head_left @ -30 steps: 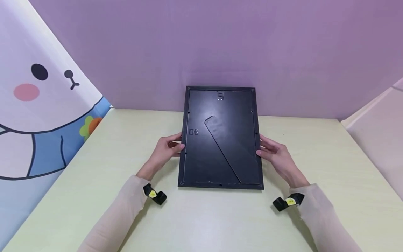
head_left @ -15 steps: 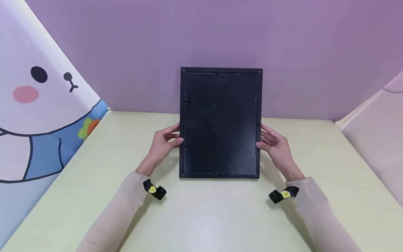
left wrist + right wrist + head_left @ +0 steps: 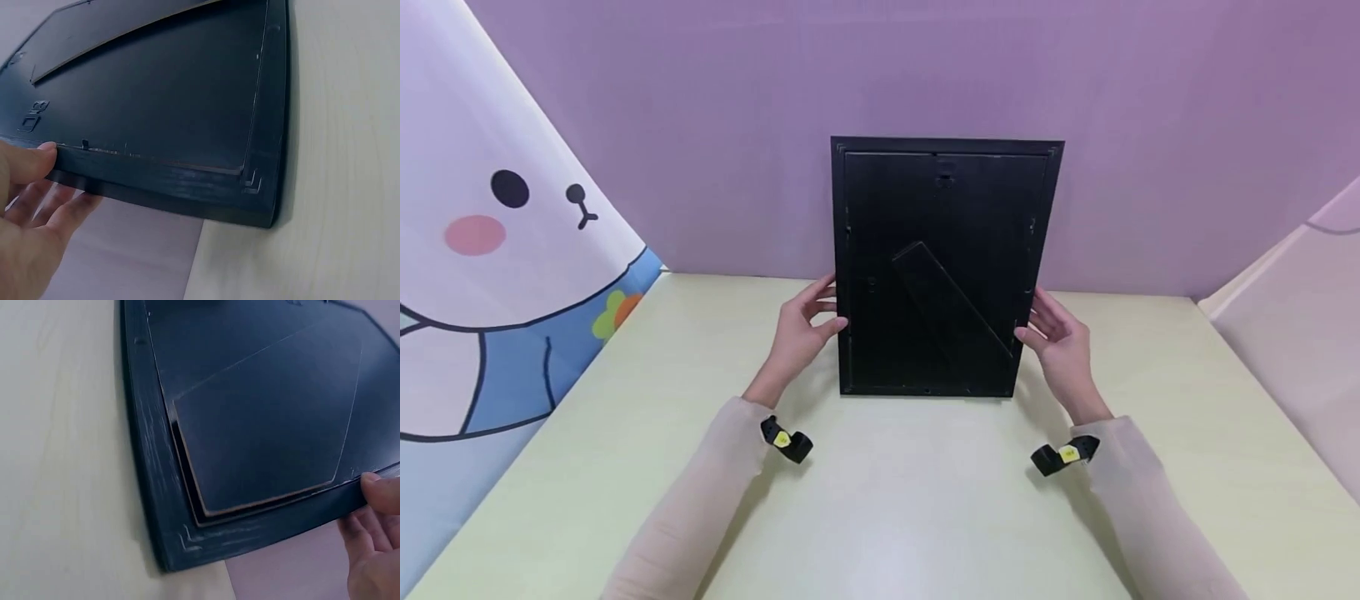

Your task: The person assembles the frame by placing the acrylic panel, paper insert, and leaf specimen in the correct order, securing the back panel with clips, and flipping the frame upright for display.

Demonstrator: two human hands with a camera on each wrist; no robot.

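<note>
Head view shows a purple wall (image 3: 1075,100) filling the back, with a cartoon bunny curtain (image 3: 497,250) hanging down the left side and a pale pinkish panel (image 3: 1300,317) on the right. Under all that is a light yellow-green table (image 3: 887,517). Standing on its bottom edge near the middle of the table is a black picture frame (image 3: 940,267), back side facing the camera, pretty much upright and tipped a little. You can see the backing board with the fold-out easel stand (image 3: 951,308) running diagonally across it and a small hanger (image 3: 945,177) near the top.

Left hand (image 3: 805,329) grips the frame's left edge, thumb on the back and fingers curled round the front side; the left wrist view shows the thumb tip right on the rim. Right hand (image 3: 1056,342) does the same on the right edge, thumb pressed on the rim in the right wrist view. Both sleeves are cream coloured, and each wrist has a little black camera strap with a yellow tag (image 3: 786,440)
</note>
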